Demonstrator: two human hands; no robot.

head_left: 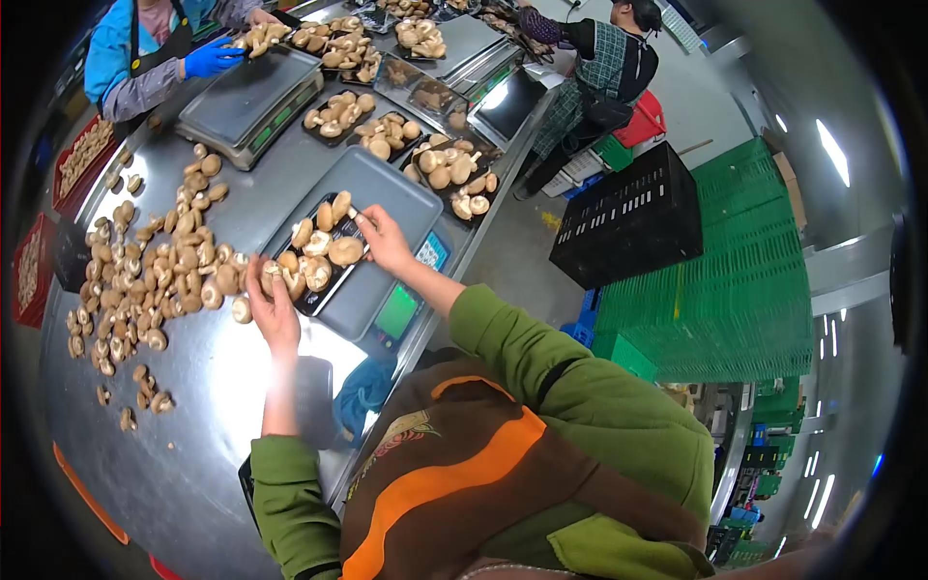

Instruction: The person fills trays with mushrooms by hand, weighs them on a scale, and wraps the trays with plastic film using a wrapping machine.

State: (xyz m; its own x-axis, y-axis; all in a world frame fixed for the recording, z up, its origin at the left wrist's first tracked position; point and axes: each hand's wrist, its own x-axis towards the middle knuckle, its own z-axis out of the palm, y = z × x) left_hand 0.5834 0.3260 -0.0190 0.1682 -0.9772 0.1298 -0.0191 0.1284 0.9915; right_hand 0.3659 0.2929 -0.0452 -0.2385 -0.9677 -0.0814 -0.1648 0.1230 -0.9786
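A black tray (338, 275) with several brown shiitake mushrooms (316, 244) lies on the grey platform of a digital scale (360, 314). At the tray's near-left end, my left hand (277, 314) is closed around a mushroom (272, 270). My right hand (389, 244) reaches over the opposite side, its fingertips pinched at the stem of another mushroom (341, 205). The scale's lit green display (396, 311) faces me. To the left of my left hand spreads a large heap of loose mushrooms (159, 275) on the metal table (184, 445).
Filled mushroom trays (338, 116) stand beyond my scale. Across the table, a person's blue-gloved hand (213, 58) is at a second scale (251, 101). Another person (599, 87) stands at the far right. A black crate (633, 217) and stacked green crates (715, 290) are on the right.
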